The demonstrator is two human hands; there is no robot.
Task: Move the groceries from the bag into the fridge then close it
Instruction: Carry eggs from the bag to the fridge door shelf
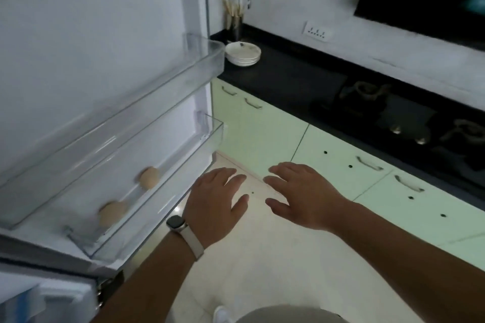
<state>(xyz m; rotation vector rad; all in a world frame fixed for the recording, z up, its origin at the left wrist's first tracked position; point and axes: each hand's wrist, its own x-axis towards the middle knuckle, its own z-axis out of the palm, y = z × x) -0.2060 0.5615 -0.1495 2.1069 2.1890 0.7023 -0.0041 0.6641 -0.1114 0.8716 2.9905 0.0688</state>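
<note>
Left hand (215, 199): hovering low over the floor (262, 257), near the lower door bin (212, 134); fingers (223, 173) released and spread, holding nothing; watch (176, 223) on the wrist.
Right hand (301, 191): just beside the left, palm down, likewise slack and holding nothing.
Groceries: two round tan items (149, 178), blurred and possibly eggs, lying apart in the lower door bin.
Bag: not in view.
Handling: probably light; if eggs, brittle, smooth and apt to roll. Best cupped round the middle, never squeezed.
Fridge door (91, 47): swung open on the left.
Closing: probably best pushed at the outer edge, gently, to avoid rolling the round items.
Background: dark counter (288, 73) carrying stacked white plates (243, 53).
</note>
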